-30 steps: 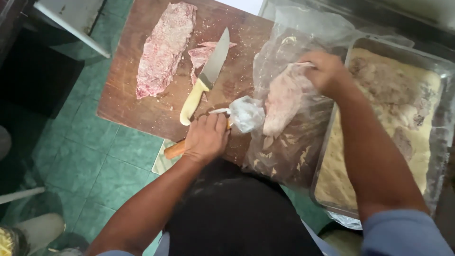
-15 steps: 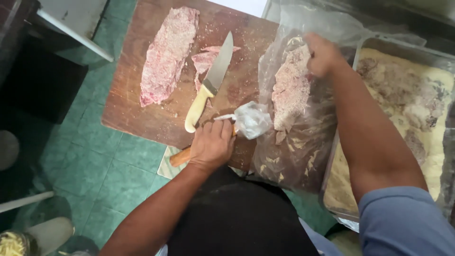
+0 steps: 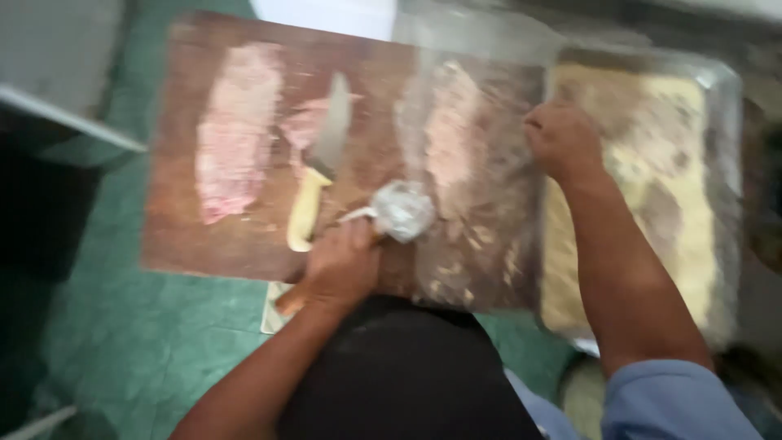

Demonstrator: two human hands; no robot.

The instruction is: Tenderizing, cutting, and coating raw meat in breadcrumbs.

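Wooden board on a green table; near edge of board just in front of the body, far edge at the top of the view. Long meat strip on the left part of board, well apart from the left edge. Knife with yellow handle beside it on the right, blade pointing far, over a small pink scrap. Between strip and knife only a narrow bare band of wood; more open room on the near left corner of board.

Left hand at the near edge of board, fingers closed on a wooden handle; metal head of this mallet, wrapped in clear film, just right of the knife handle. Right hand further right, at the left edge of a metal tray with breadcrumbs. Cannot tell if its fingers are apart or together, and whether something is in them; view much blurred. Clear plastic sheet flat over the right part of board, a second meat piece under it, touching the wood.

Compared with half a second before: second piece then lifted upright inside the plastic by the right hand, now lying flat and spread. Right hand moved off it toward the tray. Left hand, mallet and knife in nearly the same place.
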